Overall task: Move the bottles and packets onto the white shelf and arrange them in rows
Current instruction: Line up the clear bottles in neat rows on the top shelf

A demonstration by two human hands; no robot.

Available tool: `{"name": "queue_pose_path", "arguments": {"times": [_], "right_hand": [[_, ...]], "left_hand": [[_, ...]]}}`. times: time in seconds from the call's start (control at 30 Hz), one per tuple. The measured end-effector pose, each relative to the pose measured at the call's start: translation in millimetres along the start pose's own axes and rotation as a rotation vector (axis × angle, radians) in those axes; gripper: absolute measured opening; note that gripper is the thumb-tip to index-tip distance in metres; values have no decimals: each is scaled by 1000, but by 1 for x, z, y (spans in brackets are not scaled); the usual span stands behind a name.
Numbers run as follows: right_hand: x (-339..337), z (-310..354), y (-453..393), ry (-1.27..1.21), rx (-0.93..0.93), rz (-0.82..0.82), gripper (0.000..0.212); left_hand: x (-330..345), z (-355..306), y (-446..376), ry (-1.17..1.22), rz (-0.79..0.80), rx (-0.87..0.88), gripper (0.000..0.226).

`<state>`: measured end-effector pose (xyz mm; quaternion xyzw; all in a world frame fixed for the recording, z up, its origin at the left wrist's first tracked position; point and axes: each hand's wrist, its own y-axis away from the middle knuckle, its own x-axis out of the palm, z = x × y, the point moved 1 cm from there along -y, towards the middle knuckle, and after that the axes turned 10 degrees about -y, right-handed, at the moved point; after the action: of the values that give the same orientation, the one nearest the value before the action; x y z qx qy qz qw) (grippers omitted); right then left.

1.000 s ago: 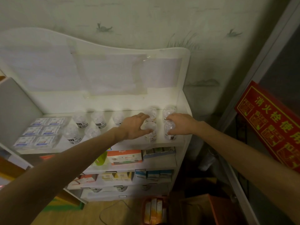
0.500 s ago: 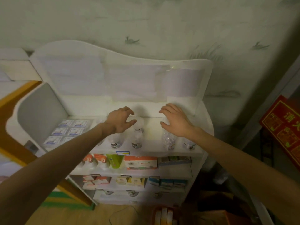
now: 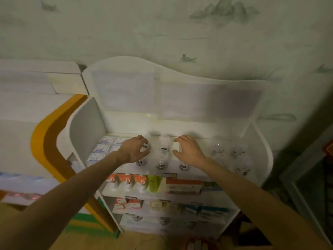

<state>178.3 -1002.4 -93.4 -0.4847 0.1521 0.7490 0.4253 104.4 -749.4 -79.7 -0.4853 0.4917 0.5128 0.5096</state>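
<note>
- Bottles (image 3: 163, 147) stand in rows on the white shelf (image 3: 261, 138), packets (image 3: 101, 147) at nine o'clock.
- Left hand (image 3: 134, 150) curls around a bottle; right hand (image 3: 187, 150) likewise, grip unclear.
- Arranging step; next, nudging them straight.

On the top board of the shelf (image 3: 262, 139) the packets (image 3: 104, 148) lie in rows at the left edge, beside the side wall. The bottles (image 3: 163, 155) stand in rows from the middle to the right edge. The left hand (image 3: 134, 150) is over the bottles next to the packets, the right hand (image 3: 188, 150) over bottles further right. Boxes (image 3: 182, 185) stand on the boards below.
</note>
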Motion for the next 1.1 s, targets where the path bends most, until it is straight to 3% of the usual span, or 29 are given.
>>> {"name": "queue_pose_path", "arguments": {"times": [0.3,0.47,1.1], "right_hand": [[38,47,0,58,154,157,76],[49,54,-3,54,208,182,66],[52,59,0,14,263,178,63]], "left_hand": [[23,23,15,1,69,15,68],[28,31,15,21,37,-8,67],[36,40,21,156,20,28,69]]}}
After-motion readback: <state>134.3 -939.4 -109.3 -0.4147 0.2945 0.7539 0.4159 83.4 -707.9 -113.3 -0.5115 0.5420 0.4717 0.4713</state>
